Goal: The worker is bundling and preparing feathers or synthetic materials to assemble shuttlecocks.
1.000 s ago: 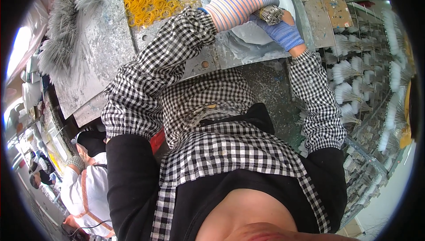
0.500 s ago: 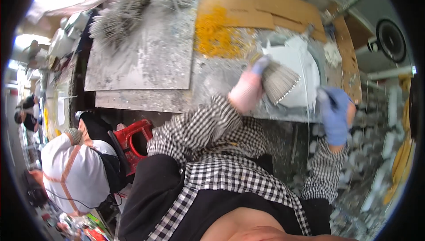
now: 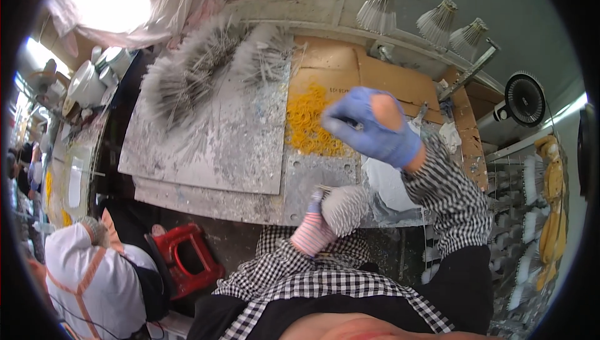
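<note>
My left hand (image 3: pixel 314 230), in a pink-striped glove with blue fingertips, grips a fan-shaped bundle of thin grey rods (image 3: pixel 345 210) at its narrow end, near the table's front edge. The spread tips of the rods face right. My right hand (image 3: pixel 375 126), in a blue glove with a bare patch on its back, is raised over the right side of a heap of yellow rubber bands (image 3: pixel 306 121). Its fingers curl in a pinch, and what they hold, if anything, cannot be made out. Partly under my right arm lies white paste (image 3: pixel 384 184) on the table.
Loose grey rods (image 3: pixel 187 77) are piled on a spattered board (image 3: pixel 240 159) at the back left. Cardboard (image 3: pixel 394 80) covers the back of the table. Fan-shaped bundles (image 3: pixel 437 22) hang beyond it. A fan (image 3: pixel 525 99), a red stool (image 3: pixel 187 262) and a person (image 3: pixel 103 277) flank the table.
My left hand has brought the rod bundle from over the white paste toward me and to the left. My right hand has moved from the table's right front up to the rubber bands.
</note>
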A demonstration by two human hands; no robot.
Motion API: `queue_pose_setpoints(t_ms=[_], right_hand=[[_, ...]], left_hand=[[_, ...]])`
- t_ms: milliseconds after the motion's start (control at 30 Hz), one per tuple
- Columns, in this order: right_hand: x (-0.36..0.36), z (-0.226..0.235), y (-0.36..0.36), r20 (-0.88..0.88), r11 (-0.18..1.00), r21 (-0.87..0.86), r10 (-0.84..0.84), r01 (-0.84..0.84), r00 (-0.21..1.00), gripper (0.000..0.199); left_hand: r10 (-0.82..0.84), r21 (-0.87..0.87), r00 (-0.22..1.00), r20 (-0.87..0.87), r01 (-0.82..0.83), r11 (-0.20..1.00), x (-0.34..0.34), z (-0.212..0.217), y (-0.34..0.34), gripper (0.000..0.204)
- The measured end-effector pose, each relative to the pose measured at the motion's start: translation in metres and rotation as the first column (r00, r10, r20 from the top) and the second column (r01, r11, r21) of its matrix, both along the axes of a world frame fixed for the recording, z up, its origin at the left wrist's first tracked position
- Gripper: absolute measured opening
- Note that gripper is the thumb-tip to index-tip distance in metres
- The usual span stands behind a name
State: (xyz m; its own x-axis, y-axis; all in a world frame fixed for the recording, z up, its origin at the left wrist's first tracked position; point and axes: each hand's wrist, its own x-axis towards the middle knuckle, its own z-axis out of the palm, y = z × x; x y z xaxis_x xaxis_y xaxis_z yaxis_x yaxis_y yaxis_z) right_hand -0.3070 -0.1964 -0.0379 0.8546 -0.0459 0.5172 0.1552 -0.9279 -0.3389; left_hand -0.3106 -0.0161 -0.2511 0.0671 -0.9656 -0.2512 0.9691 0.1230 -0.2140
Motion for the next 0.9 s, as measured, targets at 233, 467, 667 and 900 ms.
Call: queue_pose_setpoints(t_ms=[233,467,667,900], right_hand=[[0.184,0.018,-0.075,0.308,0.846,-0.478,-0.09,0.236,0.947,0.042],[0.262,0.021,-0.112,0.125,0.808,-0.452,-0.364,0.379,0.923,0.032],[0.239,0.016,-0.076,0.148,0.916,-0.306,-0.225,0.261,0.963,0.027],[0.219,0.014,-0.085,0.155,0.873,-0.384,-0.261,0.302,0.953,0.025]], left_hand=[[0.112,-0.097,0.062,0.992,-0.208,0.973,0.174,0.086,0.01,0.063],[0.054,-0.387,-0.532,0.845,-0.538,0.749,0.316,0.118,-0.023,0.046],[0.17,-0.47,-0.467,0.868,-0.661,0.584,0.456,0.135,-0.045,0.04],[0.047,-0.518,-0.636,0.77,-0.579,0.63,0.36,0.147,-0.115,0.047]])
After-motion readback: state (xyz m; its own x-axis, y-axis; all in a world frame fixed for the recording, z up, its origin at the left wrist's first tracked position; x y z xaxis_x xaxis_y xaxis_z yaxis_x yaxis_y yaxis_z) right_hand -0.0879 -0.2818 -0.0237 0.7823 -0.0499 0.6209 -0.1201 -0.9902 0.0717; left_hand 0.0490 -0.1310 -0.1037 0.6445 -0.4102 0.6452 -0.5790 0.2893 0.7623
